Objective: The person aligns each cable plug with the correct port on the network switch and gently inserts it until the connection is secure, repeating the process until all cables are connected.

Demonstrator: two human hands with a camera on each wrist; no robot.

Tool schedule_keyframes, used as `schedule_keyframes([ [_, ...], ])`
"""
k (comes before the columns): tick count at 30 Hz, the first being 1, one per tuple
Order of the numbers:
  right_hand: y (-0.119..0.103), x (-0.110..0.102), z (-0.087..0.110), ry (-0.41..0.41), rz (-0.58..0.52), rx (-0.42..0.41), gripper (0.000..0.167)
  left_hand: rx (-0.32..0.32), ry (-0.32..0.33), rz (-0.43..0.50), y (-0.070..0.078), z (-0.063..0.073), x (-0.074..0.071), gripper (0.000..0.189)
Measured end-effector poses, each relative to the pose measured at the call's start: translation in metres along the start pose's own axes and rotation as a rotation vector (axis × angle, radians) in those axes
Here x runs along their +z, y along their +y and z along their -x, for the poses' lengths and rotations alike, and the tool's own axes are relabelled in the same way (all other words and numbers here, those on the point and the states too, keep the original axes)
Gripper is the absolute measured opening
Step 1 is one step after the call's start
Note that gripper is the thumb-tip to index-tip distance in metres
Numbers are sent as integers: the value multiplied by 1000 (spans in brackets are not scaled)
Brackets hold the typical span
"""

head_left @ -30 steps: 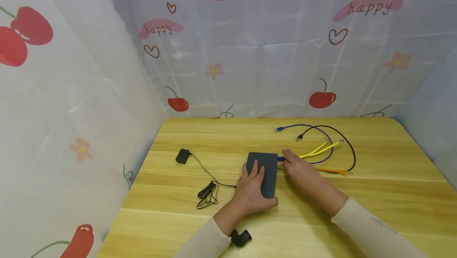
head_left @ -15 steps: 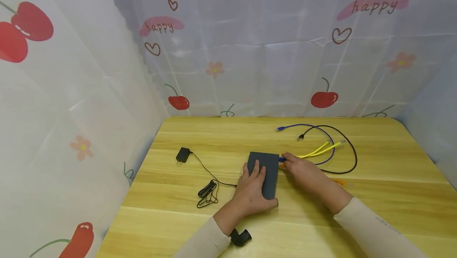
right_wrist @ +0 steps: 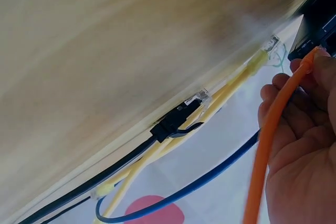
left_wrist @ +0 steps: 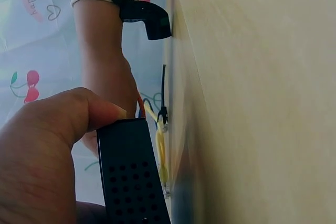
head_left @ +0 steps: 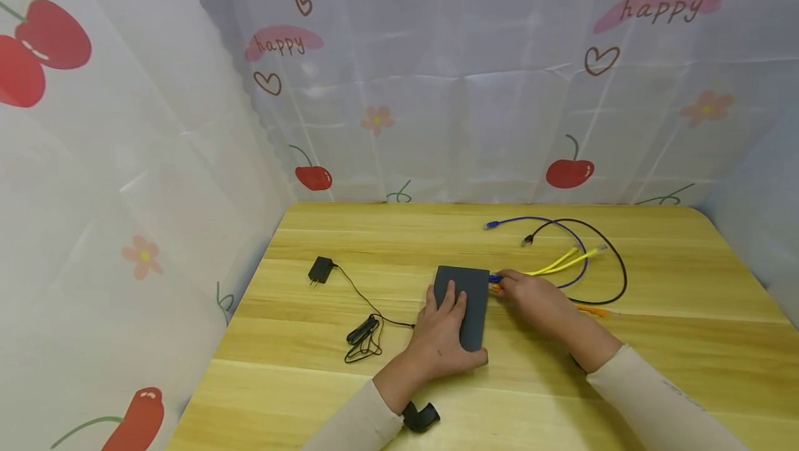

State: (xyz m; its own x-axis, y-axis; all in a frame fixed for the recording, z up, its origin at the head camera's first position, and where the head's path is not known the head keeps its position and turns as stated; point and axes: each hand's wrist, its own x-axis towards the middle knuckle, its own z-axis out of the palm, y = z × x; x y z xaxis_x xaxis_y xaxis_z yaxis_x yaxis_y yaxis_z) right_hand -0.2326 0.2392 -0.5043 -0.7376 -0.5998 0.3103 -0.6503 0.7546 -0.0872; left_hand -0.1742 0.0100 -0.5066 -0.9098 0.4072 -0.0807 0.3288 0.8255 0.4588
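A dark grey network switch lies flat on the table. My left hand grips it, fingers spread over its top and thumb at the near end; the left wrist view shows the thumb on the edge beside the vent holes. At the port side, my right hand pinches the plug end of an orange network cable. Fingers hide most of that plug, so its seating in the port cannot be told. A blue cable's plug sits at the port just beyond it. The blue cable passes behind the right hand.
Yellow cables and a black cable lie loose at the right. To the left rest a power adapter and its bundled cord, leading to the switch. A patterned curtain stands behind the table.
My right hand's fingers have shifted slightly toward the orange plug, and the orange cable's loose end has moved on the table. My left hand keeps its grip on the switch.
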Motion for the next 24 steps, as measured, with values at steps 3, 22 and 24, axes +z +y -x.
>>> schedule_keyframes([
  [3, -1, 0, -1, -3, 16, -13, 22, 10, 4, -19, 0, 1, 0, 102],
  [22, -9, 0, -5, -27, -82, 46, 28, 64, 6, -115, 1, 3, 3, 101],
  [24, -10, 0, -7, -29, -90, 50, 28, 59, 9, -103, 1, 3, 2, 101],
])
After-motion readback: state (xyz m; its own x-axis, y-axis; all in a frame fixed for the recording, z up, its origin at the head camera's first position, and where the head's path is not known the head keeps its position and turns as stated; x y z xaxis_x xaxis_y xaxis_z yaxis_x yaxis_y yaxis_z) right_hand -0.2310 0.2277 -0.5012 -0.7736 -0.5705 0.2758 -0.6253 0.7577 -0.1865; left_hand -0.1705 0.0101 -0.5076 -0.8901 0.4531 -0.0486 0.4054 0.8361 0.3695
